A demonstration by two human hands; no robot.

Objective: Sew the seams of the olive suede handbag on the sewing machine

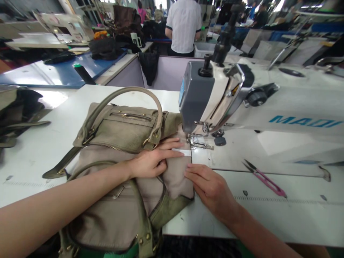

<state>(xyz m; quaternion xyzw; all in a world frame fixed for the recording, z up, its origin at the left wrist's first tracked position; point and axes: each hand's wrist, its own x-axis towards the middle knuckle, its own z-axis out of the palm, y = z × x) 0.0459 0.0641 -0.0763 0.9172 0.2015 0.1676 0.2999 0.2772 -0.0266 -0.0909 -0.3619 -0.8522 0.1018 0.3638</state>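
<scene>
An olive-green handbag (120, 132) with brass zips and curved handles lies on the white table, its beige lining panel (177, 175) spread toward the presser foot (200, 143) of a sewing machine (215, 96). My left hand (153, 161) lies flat on the lining, fingers stretched toward the needle, open. My right hand (206, 184) rests at the lining's right edge, fingers curled down and pressing the fabric against the table.
Pink thread snips (266, 179) lie on the table to the right. Dark bag parts (18, 114) sit at the far left. A black thread cone (83, 73) stands behind. A person in a white shirt (184, 25) stands at the back among other workbenches.
</scene>
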